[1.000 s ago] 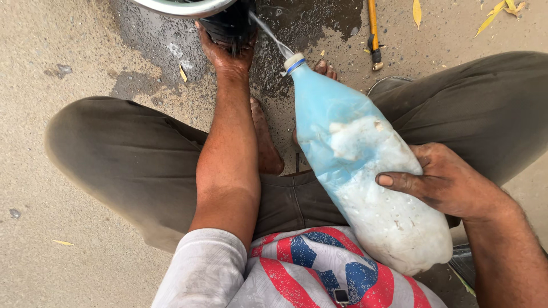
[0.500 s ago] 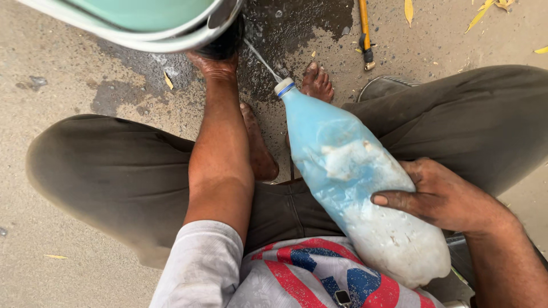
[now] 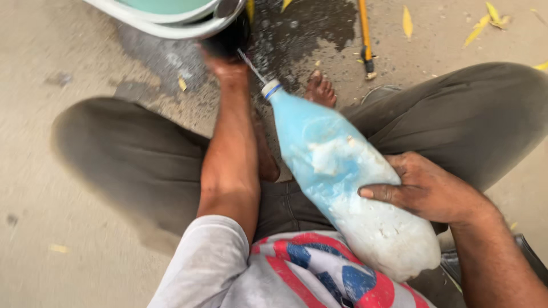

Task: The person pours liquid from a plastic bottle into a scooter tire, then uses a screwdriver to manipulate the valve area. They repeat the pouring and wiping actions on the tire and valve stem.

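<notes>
A soft plastic bottle, pale blue and half clear, lies across the lap in the centre of the frame. Its long axis runs diagonal: the rounded base is at the lower right, the narrow neck with a white cap points to the upper left. Inside is a blue liquid with white foamy lumps, thicker near the base. A thin jet leaves the cap toward the basin, a smooth pale green tub with white rim at the top of the frame. The right hand is clenched around the bottle's lower half, fingers pressing the wall. The left hand reaches up under the basin rim; its fingers are dark and blurred, so I cannot tell if it grasps something. The rough concrete floor is wet near the basin
</notes>
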The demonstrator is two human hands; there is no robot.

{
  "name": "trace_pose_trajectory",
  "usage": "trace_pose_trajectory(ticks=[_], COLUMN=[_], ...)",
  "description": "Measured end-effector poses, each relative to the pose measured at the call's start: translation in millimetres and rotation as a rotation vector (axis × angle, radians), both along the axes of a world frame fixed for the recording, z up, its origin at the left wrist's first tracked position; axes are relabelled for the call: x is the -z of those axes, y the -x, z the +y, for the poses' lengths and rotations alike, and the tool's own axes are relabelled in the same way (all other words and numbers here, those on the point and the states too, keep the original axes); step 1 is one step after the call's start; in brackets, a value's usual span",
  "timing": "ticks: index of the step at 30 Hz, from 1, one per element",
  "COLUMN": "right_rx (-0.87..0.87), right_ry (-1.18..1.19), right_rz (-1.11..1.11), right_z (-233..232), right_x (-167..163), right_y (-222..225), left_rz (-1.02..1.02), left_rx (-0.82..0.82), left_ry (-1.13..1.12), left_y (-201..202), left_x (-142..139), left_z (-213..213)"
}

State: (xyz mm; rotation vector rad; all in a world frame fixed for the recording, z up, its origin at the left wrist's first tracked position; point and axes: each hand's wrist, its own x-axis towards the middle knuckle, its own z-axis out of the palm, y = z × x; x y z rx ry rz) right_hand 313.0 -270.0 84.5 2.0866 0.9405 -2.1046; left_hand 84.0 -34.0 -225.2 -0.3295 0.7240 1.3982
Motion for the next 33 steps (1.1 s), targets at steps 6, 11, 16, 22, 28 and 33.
trace_pose_trajectory(ticks=[6,11,16,22,28,33], right_rx=[0.061,0.097,0.164,0.209,0.144,0.245], right_ry=[-0.057,-0.065,-0.077,-0.094,-0.053,-0.178], right_rz=[0.117,0.034,0.038,0.035,-0.054,0.136], right_z=[2,-3,-14,-27,-27,-26], right_x=[6,11,13,16,19,18], right_y=[14,9,5,2,1,-2], left_rz=[-0.207,-0.093,-0.010,0.013,0.012,0.057], left_rx=[0.054,0.113,0.157,0.162,0.158,0.209], left_ry=[0.078,0.148,0.136,0.171,0.190,0.227], left_y=[-13,-20,-7,2,1,3], left_x=[-9,1,-1,5,5,5], left_z=[-14,-20,-19,-16,-16,-15])
